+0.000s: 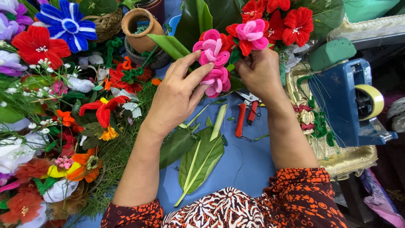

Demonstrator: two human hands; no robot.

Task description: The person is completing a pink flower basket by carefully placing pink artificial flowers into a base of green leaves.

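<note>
Head cam: left hand (177, 99) pinches pink flowers (213, 63) w/ thumb & fingers; right hand (259, 71) grips the bunch from behind, above the blue table (249, 164). Looks like mid-bundling. Next prob needs firm hold on stems; clippers (247, 116) lie just below.

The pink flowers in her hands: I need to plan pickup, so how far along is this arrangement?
Partly built. Done: red flowers and broad green leaves already stand at the top. In hand: the left hand and right hand hold pink pipe-cleaner flowers against that bunch. Left: many loose flowers lie unused on the left, cut leaves on the blue table, and the red-handled cutters are out.
</note>
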